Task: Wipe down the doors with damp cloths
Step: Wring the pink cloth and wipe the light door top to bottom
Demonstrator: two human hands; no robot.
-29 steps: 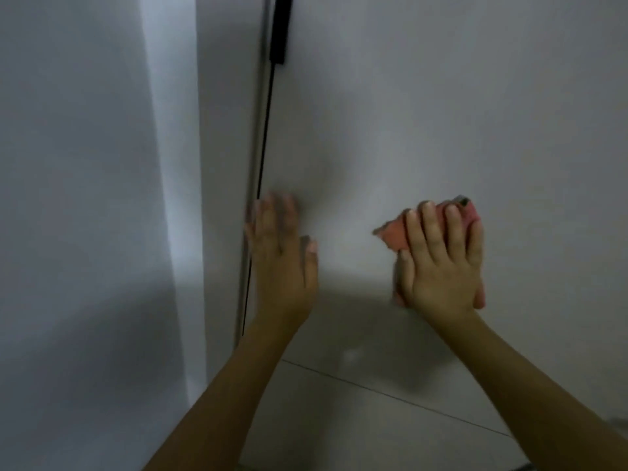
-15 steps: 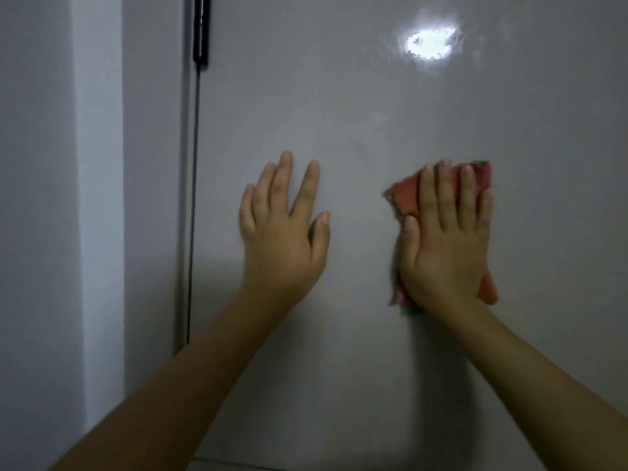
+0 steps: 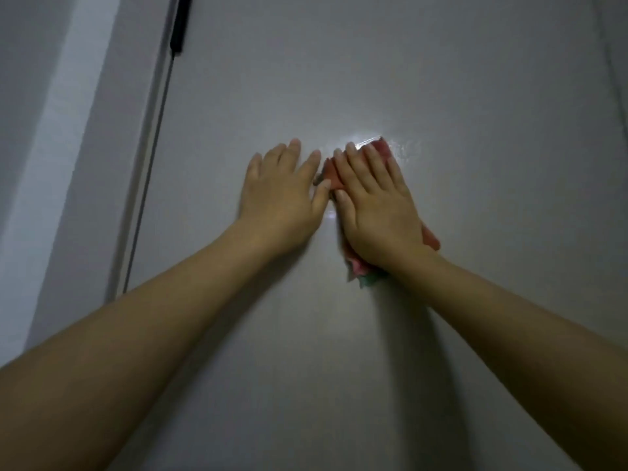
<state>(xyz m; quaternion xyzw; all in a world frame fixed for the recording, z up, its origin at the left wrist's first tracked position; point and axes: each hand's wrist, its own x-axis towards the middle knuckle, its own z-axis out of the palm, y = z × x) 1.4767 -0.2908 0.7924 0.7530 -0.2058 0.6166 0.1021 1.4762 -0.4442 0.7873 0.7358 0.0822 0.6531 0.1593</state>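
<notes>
- A pale wall (image 3: 40, 164) is seen along the left of the frame, cut off by the left edge; its lower part is covered by the left forearm.
- A door frame (image 3: 129, 137) runs diagonally from top centre-left down to the left forearm, with a dark gap line beside it marking the door's left edge.
- A black fitting (image 3: 179, 22) is seen at the upper left on that gap line; its top is cut by the frame and its kind cannot be made out.
- The door (image 3: 441, 79) fills the centre and right of the frame as a plain grey glossy face; bare surface lies above, below and to the right of the hands. Its right edge is only faintly seen near the right border.
- The left hand (image 3: 282, 195) is laid flat on the door at centre, fingers straight and slightly spread, nothing held. Its thumb lies just beside the cloth; contact cannot be told.
- The cloth (image 3: 382, 147), reddish-pink, is pressed against the door just right of centre, mostly hidden under the right hand; a corner shows above the fingertips, an edge at the left, and a pink and greenish end below the wrist.
- The right hand (image 3: 377, 205) is pressed flat on the cloth, fingers extended and close together, not curled round it.
- A bright reflection is seen on the door at the cloth's top edge, washing out detail there.
- Both forearms are cut off by the bottom corners of the frame.
</notes>
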